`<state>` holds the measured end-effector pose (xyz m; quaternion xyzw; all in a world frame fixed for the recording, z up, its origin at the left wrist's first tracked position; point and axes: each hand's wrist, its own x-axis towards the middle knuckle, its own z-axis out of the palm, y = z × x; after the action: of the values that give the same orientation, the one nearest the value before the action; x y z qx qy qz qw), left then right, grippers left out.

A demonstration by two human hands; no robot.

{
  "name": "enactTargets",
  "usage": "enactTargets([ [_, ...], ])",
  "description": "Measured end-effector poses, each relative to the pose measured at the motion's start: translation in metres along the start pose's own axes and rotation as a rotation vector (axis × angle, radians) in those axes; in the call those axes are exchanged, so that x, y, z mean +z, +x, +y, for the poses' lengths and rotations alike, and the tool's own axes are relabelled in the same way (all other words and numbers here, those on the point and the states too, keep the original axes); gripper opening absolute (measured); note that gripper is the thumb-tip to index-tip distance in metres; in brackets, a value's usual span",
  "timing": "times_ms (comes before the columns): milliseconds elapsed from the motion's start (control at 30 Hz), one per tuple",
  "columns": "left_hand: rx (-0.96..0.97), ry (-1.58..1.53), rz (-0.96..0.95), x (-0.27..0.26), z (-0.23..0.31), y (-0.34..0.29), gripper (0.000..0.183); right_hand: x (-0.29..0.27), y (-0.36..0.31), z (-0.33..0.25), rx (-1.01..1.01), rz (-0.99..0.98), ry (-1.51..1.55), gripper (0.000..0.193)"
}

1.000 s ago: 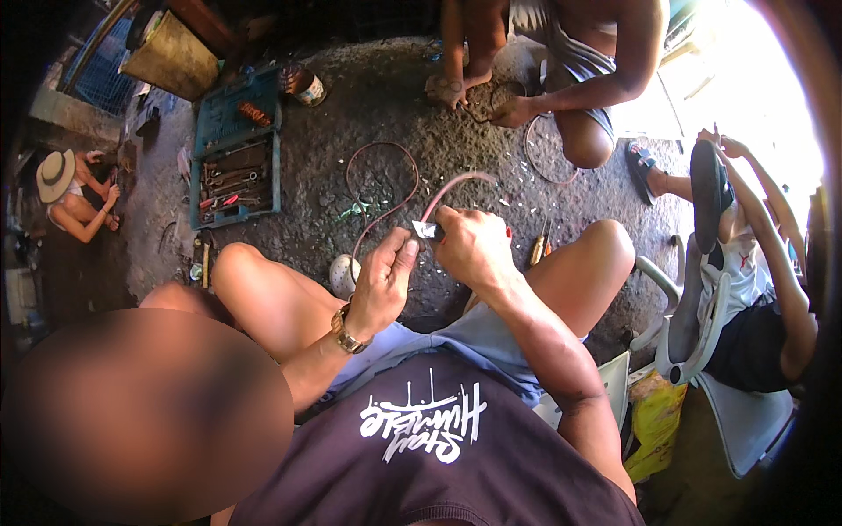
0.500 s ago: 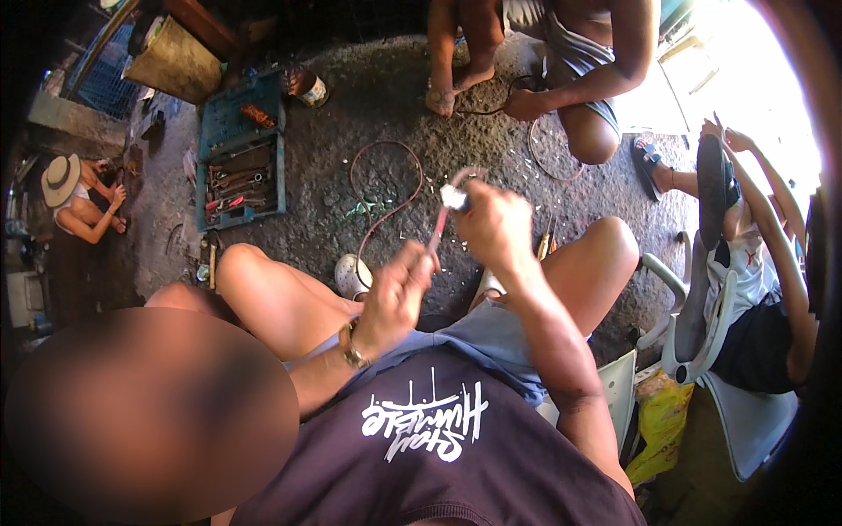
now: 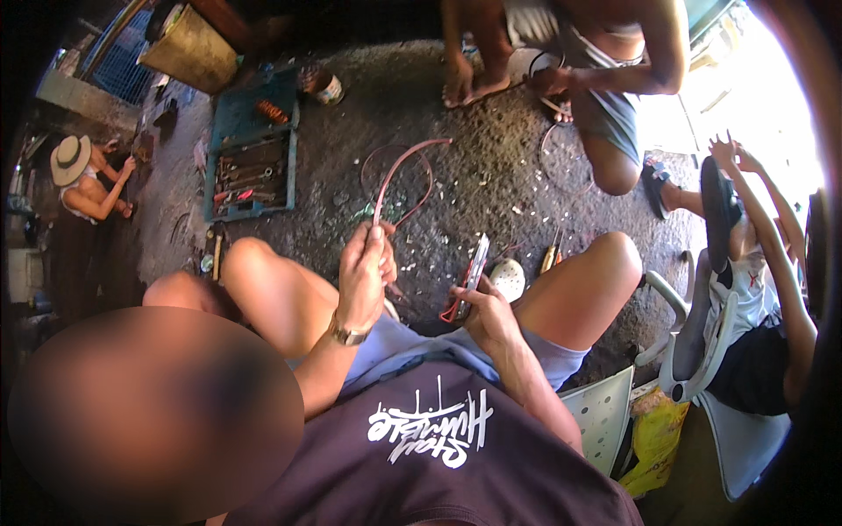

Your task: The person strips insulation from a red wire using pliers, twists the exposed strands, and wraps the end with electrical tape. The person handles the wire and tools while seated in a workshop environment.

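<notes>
My left hand (image 3: 367, 273) is closed around a reddish-brown cable (image 3: 395, 168), whose free end curves up and to the right above my fingers. The rest of the cable seems to loop on the ground ahead. To the right, above my thigh, my right hand (image 3: 491, 311) is wrapped round a utility knife (image 3: 474, 266) with a red loop at its lower end. Its pale tip points upward, apart from the cable. Whether the blade is out I cannot make out.
An opened teal toolbox (image 3: 254, 210) with wrenches lies ahead left, a small can (image 3: 330, 90) beyond it. Screwdrivers (image 3: 550, 254) lie by my right knee. Ahead, a crouching person's hand (image 3: 551, 81) holds a dark cord. Another person sits at right near a chair (image 3: 702, 342).
My hands have moved apart. The right hand with the knife has come away from the cable, down toward my lap. The left has shifted slightly leftward and up, still holding the cable.
</notes>
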<state>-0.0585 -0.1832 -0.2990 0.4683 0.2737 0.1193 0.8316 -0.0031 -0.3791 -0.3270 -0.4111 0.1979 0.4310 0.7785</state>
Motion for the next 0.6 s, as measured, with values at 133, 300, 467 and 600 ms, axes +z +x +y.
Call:
enactTargets([
  [133,-0.022,0.033,-0.018,-0.005,0.003,0.002,0.021,0.01,-0.035,-0.014,-0.146,-0.33,-0.219,0.057],
  [300,-0.015,0.033,0.006,-0.007,0.005,0.001,0.025,0.045,-0.049,-0.036,-0.165,-0.377,-0.443,0.05],
  [467,-0.003,0.023,0.042,-0.01,0.005,-0.004,0.025,0.053,-0.044,-0.032,-0.081,-0.37,-0.535,0.047],
  [600,-0.005,0.034,0.025,-0.012,0.007,-0.005,0.025,0.048,-0.041,-0.025,-0.126,-0.403,-0.525,0.047],
])
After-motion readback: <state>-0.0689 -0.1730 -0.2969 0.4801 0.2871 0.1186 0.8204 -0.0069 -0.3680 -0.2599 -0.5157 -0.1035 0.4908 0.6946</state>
